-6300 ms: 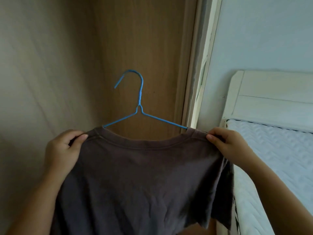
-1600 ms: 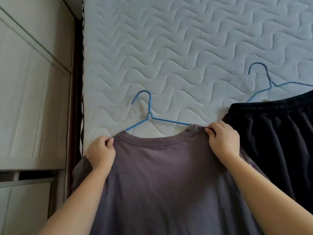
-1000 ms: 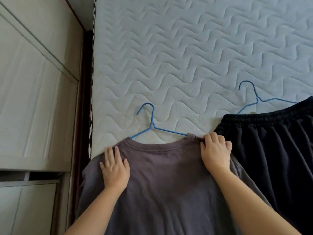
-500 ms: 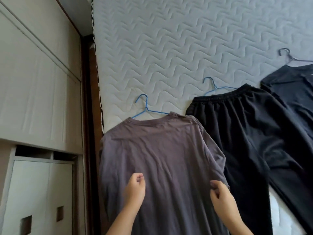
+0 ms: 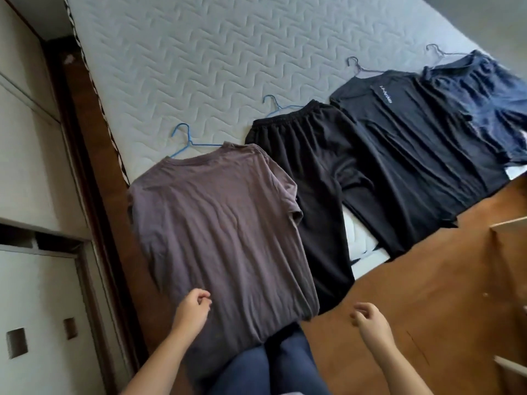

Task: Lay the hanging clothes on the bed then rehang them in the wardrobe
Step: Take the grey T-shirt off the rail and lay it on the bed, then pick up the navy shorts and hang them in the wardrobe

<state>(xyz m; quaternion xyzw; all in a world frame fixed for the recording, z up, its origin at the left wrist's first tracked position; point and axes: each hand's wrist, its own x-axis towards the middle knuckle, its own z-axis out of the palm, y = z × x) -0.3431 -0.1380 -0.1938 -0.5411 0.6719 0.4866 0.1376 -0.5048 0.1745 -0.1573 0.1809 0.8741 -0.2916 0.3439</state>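
Four clothes lie in a row on the bed (image 5: 199,67), each one on its hanger. The grey-brown T-shirt (image 5: 216,223) is nearest, then black trousers (image 5: 308,181), a dark shirt (image 5: 413,152) and a blue shirt (image 5: 484,89). The lower part of the T-shirt hangs over the bed edge.

The left hand (image 5: 194,309) is over this lower part, with loosely curled fingers that grip nothing. I cannot tell if it touches the cloth. The right hand (image 5: 370,319) is over the floor (image 5: 427,280), also loosely curled and empty.

The laying step looks complete, so rehanging probably comes next. The T-shirt is light and soft and will fold or slide if it is lifted by the cloth. The thin wire hanger (image 5: 189,141) is the stiff part, and its hook lies free above the collar. I think the best place to hold is the hook or the neck below it, with the other hand supporting a shoulder so that the shirt does not slip off.
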